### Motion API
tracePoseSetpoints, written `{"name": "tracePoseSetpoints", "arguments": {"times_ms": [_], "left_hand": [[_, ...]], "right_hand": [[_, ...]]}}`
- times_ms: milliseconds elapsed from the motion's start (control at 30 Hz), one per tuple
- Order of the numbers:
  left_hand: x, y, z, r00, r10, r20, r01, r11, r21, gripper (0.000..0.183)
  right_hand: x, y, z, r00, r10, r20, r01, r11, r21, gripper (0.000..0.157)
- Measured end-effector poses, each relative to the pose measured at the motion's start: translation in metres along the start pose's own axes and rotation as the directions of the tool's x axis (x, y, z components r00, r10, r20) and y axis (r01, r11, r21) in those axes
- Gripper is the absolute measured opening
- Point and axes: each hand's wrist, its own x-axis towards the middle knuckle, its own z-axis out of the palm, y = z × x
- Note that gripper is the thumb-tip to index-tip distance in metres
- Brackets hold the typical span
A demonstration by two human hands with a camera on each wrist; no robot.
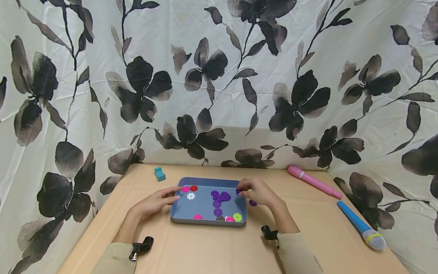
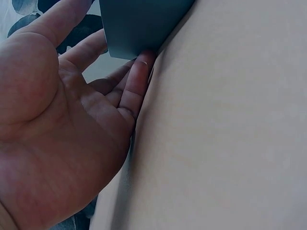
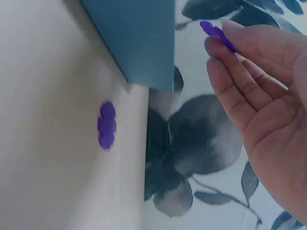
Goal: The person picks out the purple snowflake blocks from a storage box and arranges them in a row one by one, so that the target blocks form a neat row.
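Observation:
A shallow blue-grey tray (image 1: 205, 205) lies on the table with small flower-shaped pieces in it. Several purple flower pieces (image 1: 217, 203) form a cluster right of its middle. My left hand (image 1: 154, 201) grips the tray's left side, fingertips at the rim; in the left wrist view some fingers curl by the tray's lower corner. Over the tray's upper right corner, my right hand (image 1: 258, 191) pinches a purple flower piece (image 3: 218, 36) between thumb and fingertips. Another purple flower piece (image 1: 253, 203) lies on the table just outside the tray's right wall.
Pink, red and white flower pieces (image 1: 191, 196) sit in the tray's upper left; a green one (image 1: 237, 217) is at its lower right. A teal block (image 1: 159, 174) stands behind left. A pink microphone (image 1: 315, 182) and a blue microphone (image 1: 361, 224) lie at the right.

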Motion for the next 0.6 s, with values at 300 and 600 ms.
{"name": "tracePoseSetpoints", "arguments": {"times_ms": [300, 600], "left_hand": [[0.000, 0.000, 0.001, 1.000, 0.000, 0.003, 0.000, 1.000, -0.002, 0.060], [-0.001, 0.001, 0.000, 1.000, 0.013, 0.010, -0.013, 1.000, -0.019, 0.060]], "right_hand": [[-0.014, 0.020, -0.021, 0.997, 0.062, -0.045, -0.059, 0.996, 0.069, 0.016], [-0.028, 0.036, -0.037, 0.987, 0.124, -0.100, -0.120, 0.992, 0.044, 0.016]]}}
